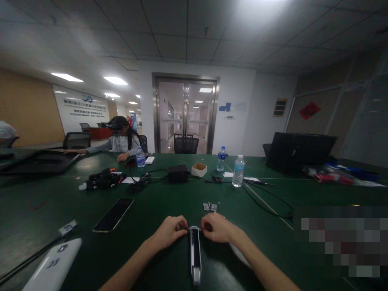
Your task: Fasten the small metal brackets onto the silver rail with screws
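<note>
Both of my hands rest curled on the green table [169, 202] near its front edge. My left hand [169, 232] and my right hand [216, 227] face each other with fingers pinched, and a small thin metal piece [194, 228] spans between them. What each pinch holds is too small to name. A narrow grey bar-shaped device [195, 254] lies on the table just under the hands, pointing toward me. A small silver hinge [210, 206] lies a little beyond my right hand.
A black phone [113, 215] lies left of my hands, a white device [53, 268] at the near left. Further back are water bottles [238, 171], a small cardboard box [199, 169], black cables and a black box [178, 173]. Another person [119, 143] sits at the far left.
</note>
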`<move>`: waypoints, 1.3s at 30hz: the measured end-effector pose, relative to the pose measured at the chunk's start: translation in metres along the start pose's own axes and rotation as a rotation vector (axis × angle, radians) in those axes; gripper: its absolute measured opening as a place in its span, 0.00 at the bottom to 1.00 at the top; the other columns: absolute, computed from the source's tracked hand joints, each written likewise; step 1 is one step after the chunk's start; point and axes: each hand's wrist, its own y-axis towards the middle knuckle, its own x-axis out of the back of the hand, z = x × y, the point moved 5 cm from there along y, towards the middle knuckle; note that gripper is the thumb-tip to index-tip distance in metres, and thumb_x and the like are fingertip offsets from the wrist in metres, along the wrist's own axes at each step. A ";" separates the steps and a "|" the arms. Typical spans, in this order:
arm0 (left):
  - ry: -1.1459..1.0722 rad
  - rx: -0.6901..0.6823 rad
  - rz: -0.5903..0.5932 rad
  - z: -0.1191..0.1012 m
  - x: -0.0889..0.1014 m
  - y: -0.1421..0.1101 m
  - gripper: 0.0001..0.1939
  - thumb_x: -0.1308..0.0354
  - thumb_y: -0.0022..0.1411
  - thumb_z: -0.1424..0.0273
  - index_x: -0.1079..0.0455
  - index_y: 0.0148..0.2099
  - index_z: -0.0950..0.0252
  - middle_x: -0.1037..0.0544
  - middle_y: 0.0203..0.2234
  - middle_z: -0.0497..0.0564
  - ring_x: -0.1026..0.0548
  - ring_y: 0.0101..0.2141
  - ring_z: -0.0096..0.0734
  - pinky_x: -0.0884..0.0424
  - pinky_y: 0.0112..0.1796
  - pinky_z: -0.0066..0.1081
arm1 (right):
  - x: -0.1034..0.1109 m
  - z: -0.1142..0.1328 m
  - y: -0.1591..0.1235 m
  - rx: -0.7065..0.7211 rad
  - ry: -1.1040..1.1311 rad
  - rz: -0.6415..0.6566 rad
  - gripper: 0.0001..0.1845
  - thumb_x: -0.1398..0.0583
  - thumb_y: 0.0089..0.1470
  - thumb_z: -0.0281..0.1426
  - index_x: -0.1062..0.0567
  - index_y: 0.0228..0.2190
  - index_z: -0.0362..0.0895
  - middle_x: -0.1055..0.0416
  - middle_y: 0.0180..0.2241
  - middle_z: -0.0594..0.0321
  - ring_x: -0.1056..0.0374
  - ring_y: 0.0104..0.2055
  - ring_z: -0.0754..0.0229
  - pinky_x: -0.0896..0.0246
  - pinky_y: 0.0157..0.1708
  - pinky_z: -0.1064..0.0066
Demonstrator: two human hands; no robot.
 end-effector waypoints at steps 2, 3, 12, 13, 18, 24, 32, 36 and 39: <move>-0.017 -0.006 -0.009 0.002 -0.001 0.001 0.10 0.42 0.62 0.67 0.28 0.46 0.63 0.23 0.40 0.47 0.27 0.35 0.28 0.33 0.33 0.24 | 0.001 0.001 0.000 0.000 -0.001 0.001 0.08 0.43 0.50 0.29 0.24 0.31 0.42 0.26 0.29 0.62 0.35 0.29 0.63 0.48 0.28 0.75; -0.020 -0.011 -0.012 0.002 0.000 0.001 0.10 0.41 0.62 0.67 0.28 0.46 0.63 0.23 0.40 0.47 0.27 0.35 0.29 0.33 0.33 0.24 | 0.001 0.001 0.000 0.001 -0.002 0.001 0.08 0.43 0.50 0.29 0.24 0.31 0.42 0.26 0.29 0.62 0.35 0.29 0.63 0.48 0.28 0.75; 0.051 0.009 -0.002 -0.009 0.005 -0.003 0.11 0.43 0.63 0.66 0.26 0.45 0.63 0.22 0.38 0.48 0.26 0.36 0.31 0.32 0.36 0.26 | 0.003 0.002 -0.001 -0.005 -0.004 0.025 0.08 0.43 0.52 0.30 0.24 0.32 0.41 0.27 0.31 0.61 0.35 0.31 0.63 0.47 0.29 0.74; 0.051 0.015 0.002 -0.009 0.006 -0.003 0.11 0.43 0.63 0.66 0.26 0.45 0.63 0.22 0.39 0.48 0.26 0.37 0.31 0.32 0.37 0.26 | 0.003 0.002 -0.001 -0.009 0.000 0.031 0.08 0.43 0.52 0.30 0.24 0.33 0.41 0.27 0.31 0.61 0.35 0.31 0.63 0.47 0.29 0.74; 0.043 0.022 0.020 -0.009 0.006 -0.004 0.11 0.44 0.64 0.65 0.26 0.46 0.63 0.22 0.40 0.48 0.26 0.38 0.32 0.31 0.38 0.28 | 0.004 0.002 -0.002 -0.017 0.027 0.042 0.08 0.43 0.52 0.30 0.24 0.33 0.42 0.26 0.31 0.61 0.34 0.31 0.63 0.46 0.28 0.75; 0.014 0.028 0.025 -0.008 0.006 -0.004 0.12 0.44 0.64 0.65 0.26 0.47 0.64 0.22 0.41 0.49 0.26 0.38 0.32 0.31 0.37 0.28 | 0.006 0.004 -0.003 -0.017 0.020 0.031 0.08 0.43 0.52 0.30 0.24 0.32 0.42 0.26 0.32 0.61 0.34 0.31 0.63 0.46 0.29 0.74; 0.040 -0.004 0.006 -0.002 0.003 0.000 0.13 0.44 0.63 0.63 0.26 0.45 0.64 0.22 0.37 0.49 0.26 0.35 0.30 0.32 0.34 0.25 | 0.004 0.004 -0.001 0.006 0.014 0.001 0.08 0.43 0.50 0.28 0.24 0.31 0.42 0.26 0.29 0.62 0.35 0.29 0.64 0.48 0.27 0.75; 0.041 0.008 0.005 -0.005 0.004 -0.002 0.12 0.43 0.62 0.64 0.26 0.45 0.64 0.22 0.36 0.48 0.26 0.35 0.29 0.32 0.34 0.25 | 0.006 0.004 -0.002 -0.007 0.016 0.012 0.08 0.43 0.51 0.29 0.23 0.31 0.42 0.26 0.30 0.61 0.34 0.30 0.63 0.47 0.28 0.75; 0.027 0.012 0.015 -0.007 0.005 -0.003 0.12 0.43 0.63 0.65 0.26 0.45 0.64 0.22 0.38 0.48 0.26 0.35 0.29 0.32 0.35 0.25 | 0.007 0.006 -0.002 -0.006 0.017 0.012 0.08 0.43 0.51 0.29 0.23 0.31 0.41 0.25 0.31 0.60 0.34 0.30 0.62 0.46 0.29 0.75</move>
